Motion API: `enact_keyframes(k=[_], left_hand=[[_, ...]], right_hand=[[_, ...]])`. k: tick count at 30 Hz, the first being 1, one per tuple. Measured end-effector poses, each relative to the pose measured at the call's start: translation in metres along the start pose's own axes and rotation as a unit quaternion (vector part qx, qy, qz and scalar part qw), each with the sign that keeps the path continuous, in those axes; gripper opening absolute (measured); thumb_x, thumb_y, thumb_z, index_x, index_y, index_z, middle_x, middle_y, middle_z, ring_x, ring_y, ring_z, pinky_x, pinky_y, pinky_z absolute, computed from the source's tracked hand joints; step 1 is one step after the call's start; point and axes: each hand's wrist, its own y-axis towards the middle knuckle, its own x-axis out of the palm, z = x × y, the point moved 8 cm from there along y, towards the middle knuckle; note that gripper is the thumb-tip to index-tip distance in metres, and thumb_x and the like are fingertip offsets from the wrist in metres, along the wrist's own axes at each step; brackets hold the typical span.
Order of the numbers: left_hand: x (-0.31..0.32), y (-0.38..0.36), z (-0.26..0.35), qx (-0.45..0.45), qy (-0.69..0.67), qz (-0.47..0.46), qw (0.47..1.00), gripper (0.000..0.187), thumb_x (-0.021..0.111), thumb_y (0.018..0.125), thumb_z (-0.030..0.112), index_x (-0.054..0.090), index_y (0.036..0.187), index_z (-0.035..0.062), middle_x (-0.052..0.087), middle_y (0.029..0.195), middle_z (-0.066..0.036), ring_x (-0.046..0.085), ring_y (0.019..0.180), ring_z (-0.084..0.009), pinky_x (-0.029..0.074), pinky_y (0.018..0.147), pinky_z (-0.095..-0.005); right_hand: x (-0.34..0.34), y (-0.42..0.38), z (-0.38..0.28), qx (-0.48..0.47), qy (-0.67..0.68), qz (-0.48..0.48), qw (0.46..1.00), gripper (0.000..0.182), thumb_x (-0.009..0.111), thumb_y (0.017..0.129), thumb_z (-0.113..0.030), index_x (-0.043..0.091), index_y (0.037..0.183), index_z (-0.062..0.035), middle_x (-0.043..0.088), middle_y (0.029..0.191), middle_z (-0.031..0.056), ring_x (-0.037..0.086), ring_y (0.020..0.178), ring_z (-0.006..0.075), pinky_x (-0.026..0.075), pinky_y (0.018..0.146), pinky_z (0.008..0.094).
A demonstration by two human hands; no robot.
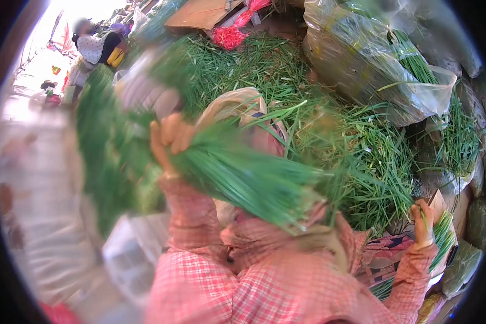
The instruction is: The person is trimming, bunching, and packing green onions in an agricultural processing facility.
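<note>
My left hand (pixel 170 137) is wrapped round a thick bunch of chives (pixel 254 178), long thin green leaves held across my body with their ends pointing to the lower right. Motion smears both the bunch and the hand. Out at the lower right, my right hand (pixel 423 220) is closed on a few loose chive leaves (pixel 402 197) that trail up and left from its fingers. Beside that hand, more chives (pixel 443 237) lie along a piece of cardboard. A blurred mass of greens (pixel 105 146) stands left of my left hand.
Loose leaves (pixel 362 167) cover the ground ahead. A clear plastic bag (pixel 356 59) with chives stands at the upper right. Cardboard (pixel 202 13) and pink-red string (pixel 229 36) lie at the top. A white crate (pixel 135 251) is at left; another person (pixel 100 46) sits far back.
</note>
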Motion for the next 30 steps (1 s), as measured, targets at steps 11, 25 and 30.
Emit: enact_keyframes(k=[11, 25, 30], left_hand=[[0.041, -0.004, 0.007, -0.013, 0.046, -0.256, 0.966, 0.041, 0.033, 0.096, 0.027, 0.04, 0.059, 0.0117, 0.045, 0.063, -0.001, 0.043, 0.056, -0.0092, 0.039, 0.054, -0.0238], [0.134, -0.003, -0.022, -0.016, 0.12, -0.349, 0.929, 0.041, 0.039, 0.094, 0.03, 0.041, 0.057, 0.0102, 0.043, 0.05, 0.003, 0.038, 0.032, -0.0077, 0.033, 0.032, -0.0235], [0.153, 0.009, -0.017, -0.072, 0.112, -0.352, 0.926, 0.04, 0.04, 0.093, 0.034, 0.041, 0.059, 0.0129, 0.043, 0.047, 0.004, 0.037, 0.032, -0.0068, 0.031, 0.034, -0.0221]], right_hand=[[0.12, 0.026, -0.381, -0.372, 0.209, -0.049, 0.903, 0.022, 0.066, 0.069, -0.019, 0.061, 0.089, -0.0097, 0.052, 0.074, 0.0098, 0.05, 0.076, 0.0301, 0.04, 0.071, 0.0392], [0.114, 0.017, -0.342, -0.139, 0.465, -0.032, 0.874, 0.015, 0.052, 0.086, -0.018, 0.059, 0.085, -0.0052, 0.057, 0.079, 0.0072, 0.055, 0.071, 0.0205, 0.046, 0.063, 0.0307], [0.121, 0.025, -0.244, 0.055, 0.814, -0.08, 0.572, 0.017, 0.053, 0.087, -0.024, 0.052, 0.078, -0.0086, 0.037, 0.056, -0.0042, 0.033, 0.044, 0.0055, 0.025, 0.035, 0.0195]])
